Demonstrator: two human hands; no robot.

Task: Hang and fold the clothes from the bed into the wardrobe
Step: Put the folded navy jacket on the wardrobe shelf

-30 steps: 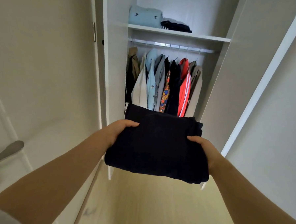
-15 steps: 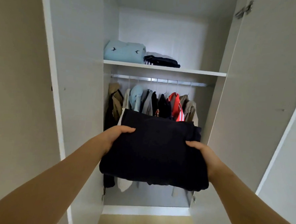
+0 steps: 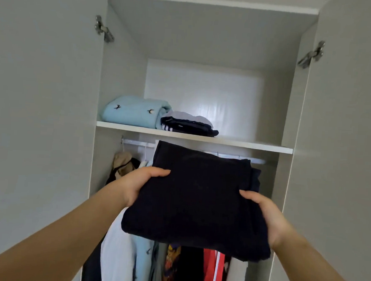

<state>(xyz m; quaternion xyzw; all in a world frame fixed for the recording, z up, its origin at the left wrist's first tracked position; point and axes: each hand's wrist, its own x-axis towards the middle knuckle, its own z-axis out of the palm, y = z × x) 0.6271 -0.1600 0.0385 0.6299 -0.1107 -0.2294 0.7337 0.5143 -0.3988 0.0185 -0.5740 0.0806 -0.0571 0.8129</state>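
Thumbs are pressing on one folded navy garment [image 3: 196,203], squarish, left hand [image 3: 138,186] and right hand [image 3: 266,216] clamping its sides; two folded piles [image 3: 134,113] are sitting on the shelf [image 3: 251,145].

Both hands hold a folded dark garment [image 3: 196,201] before the open wardrobe [image 3: 123,72], the left hand [image 3: 139,184] gripping its left edge, the right hand [image 3: 266,215] its right; on the shelf [image 3: 244,144] above lie a folded blue garment [image 3: 134,112] and a dark folded pile [image 3: 187,124]; hanging clothes [image 3: 143,265] show below.

Dark navy folded garment [image 3: 196,196], light blue folded top [image 3: 134,112] with small dark motifs, white shelf [image 3: 244,144], red jacket [image 3: 211,270] with white stripe
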